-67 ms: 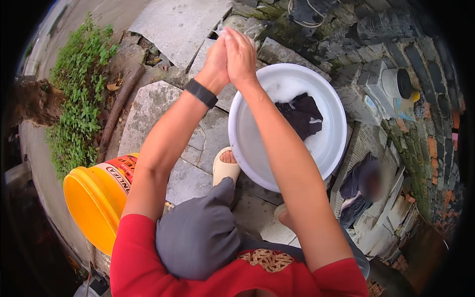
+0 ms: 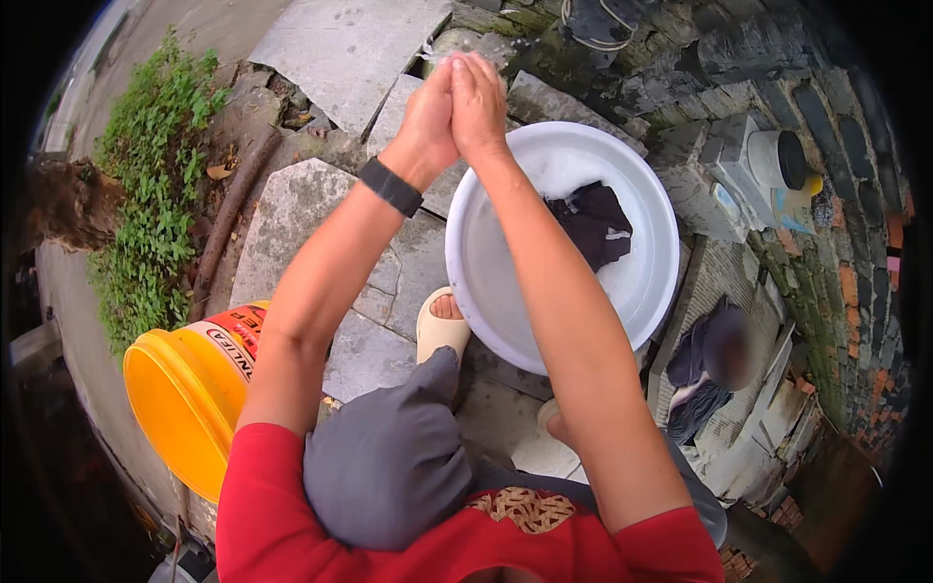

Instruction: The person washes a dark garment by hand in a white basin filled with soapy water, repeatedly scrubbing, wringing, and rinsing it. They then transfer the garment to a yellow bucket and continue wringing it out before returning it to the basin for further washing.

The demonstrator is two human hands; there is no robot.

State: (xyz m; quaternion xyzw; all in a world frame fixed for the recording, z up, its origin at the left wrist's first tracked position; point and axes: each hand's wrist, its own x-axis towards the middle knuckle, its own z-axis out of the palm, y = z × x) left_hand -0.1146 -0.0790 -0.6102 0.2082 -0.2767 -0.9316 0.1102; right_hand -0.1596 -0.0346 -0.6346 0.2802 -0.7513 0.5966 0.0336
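My left hand (image 2: pixel 426 117), with a black band on its wrist, is pressed against my right hand (image 2: pixel 479 109). Both are raised out over the stone paving, just beyond the far left rim of a pale basin (image 2: pixel 668 262). The fingers are closed together, and whatever may lie between the palms is hidden. Clear droplets and a whitish splash show around the fingertips. In the basin, a dark wet garment (image 2: pixel 598 223) lies in cloudy, sudsy water, partly covered by my right forearm.
A yellow bucket (image 2: pixel 160 403) lies tipped on its side at the left. Dark clothes (image 2: pixel 702 364) rest on a ribbed slab at the right. A white tub with a black lid (image 2: pixel 768 160) stands on a block by the brick wall (image 2: pixel 826 253). Green plants (image 2: pixel 155 165) grow at the far left.
My joined hands have shifted very slightly to the right, and droplets now spread out beyond the fingertips. The basin and garment look the same.
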